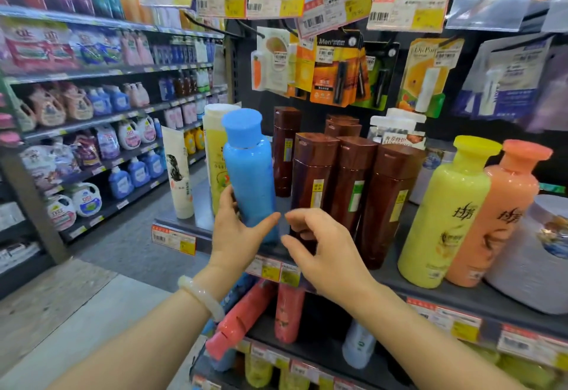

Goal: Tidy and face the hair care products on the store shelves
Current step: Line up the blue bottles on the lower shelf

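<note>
A blue bottle [250, 171] with a blue cap stands near the front left of the dark shelf [455, 289]. My left hand [236, 233] is wrapped around its lower part, thumb on the front. My right hand [319, 245] hovers just right of it with fingers apart, in front of a row of brown bottles [347, 187]. A yellow bottle [442, 214] and an orange bottle [498, 214] stand further right. A pale yellow bottle [213, 150] and a white tube [178, 174] stand behind and left of the blue one.
Carded lip balms [335, 70] hang on pegs above the shelf, under price tags [276, 2]. A large white tub [534, 257] sits at the far right. A red bottle [242, 316] lies tilted on the shelf below. Detergent shelves [92, 131] line the aisle on the left.
</note>
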`<state>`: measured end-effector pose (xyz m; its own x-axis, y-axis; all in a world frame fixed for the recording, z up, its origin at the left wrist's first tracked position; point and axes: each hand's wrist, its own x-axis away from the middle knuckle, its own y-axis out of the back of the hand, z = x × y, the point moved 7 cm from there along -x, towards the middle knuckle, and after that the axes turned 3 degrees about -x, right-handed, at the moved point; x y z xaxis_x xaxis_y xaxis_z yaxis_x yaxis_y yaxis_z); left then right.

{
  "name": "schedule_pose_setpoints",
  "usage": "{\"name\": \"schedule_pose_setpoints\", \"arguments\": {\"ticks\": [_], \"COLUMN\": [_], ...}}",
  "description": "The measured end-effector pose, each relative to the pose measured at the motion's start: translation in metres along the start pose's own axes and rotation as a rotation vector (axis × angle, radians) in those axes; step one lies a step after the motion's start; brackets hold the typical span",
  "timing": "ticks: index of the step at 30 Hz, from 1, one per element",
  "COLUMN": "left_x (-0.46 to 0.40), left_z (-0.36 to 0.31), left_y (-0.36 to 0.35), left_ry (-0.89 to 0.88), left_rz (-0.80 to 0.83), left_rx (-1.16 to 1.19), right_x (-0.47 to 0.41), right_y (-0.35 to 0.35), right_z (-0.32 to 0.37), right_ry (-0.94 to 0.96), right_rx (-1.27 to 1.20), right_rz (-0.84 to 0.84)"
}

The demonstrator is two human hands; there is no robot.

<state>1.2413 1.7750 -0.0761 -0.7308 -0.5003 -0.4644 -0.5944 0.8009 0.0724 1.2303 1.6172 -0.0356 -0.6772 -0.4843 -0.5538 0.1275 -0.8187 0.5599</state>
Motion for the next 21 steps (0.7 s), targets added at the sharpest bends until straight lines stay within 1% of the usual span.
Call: {"name": "schedule_pose_setpoints", "arguments": {"ticks": [4, 6, 8, 9, 11, 13, 16, 18, 21], "left_x": [0.021, 0.037, 0.054, 0.063, 0.083, 0.106, 0.144, 0.166, 0.189], "left_z": [-0.011, -0.018, -0.02, -0.012, 0.008, 0.032, 0.073, 0.097, 0.122], "left_y": [0.023, 0.035, 0.043, 0.045, 0.051, 0.056, 0.053, 0.047, 0.021], "left_ry": [-0.021, -0.076, -0.134, -0.132, -0.067, 0.018, 0.173, 0.25, 0.353], "left_rz": [-0.064, -0.07, -0.034, -0.006, 0.029, 0.042, 0.087, 0.139, 0.281], "left_rx": [0.126, 0.1, 0.014, -0.003, -0.003, -0.006, -0.017, -0.065, -0.118], "right_x": [-0.012, -0.014, -0.012, -0.008, 0.004, 0.024, 0.062, 0.087, 0.118], "right_y": [-0.007, -0.019, -0.035, -0.044, -0.062, -0.083, -0.11, -0.121, -0.126], "right_z": [0.024, 0.037, 0.049, 0.051, 0.046, 0.03, -0.009, -0.039, -0.077], "right_ry": [0.002, 0.004, 0.023, 0.022, -0.018, -0.101, -0.304, -0.462, -0.634], "right_rx": [-0.177, -0.236, -0.24, -0.237, -0.239, -0.254, -0.288, -0.315, -0.325], "right_rz": [-0.057, -0.019, 0.039, 0.062, 0.105, 0.171, 0.248, 0.243, 0.218]}}
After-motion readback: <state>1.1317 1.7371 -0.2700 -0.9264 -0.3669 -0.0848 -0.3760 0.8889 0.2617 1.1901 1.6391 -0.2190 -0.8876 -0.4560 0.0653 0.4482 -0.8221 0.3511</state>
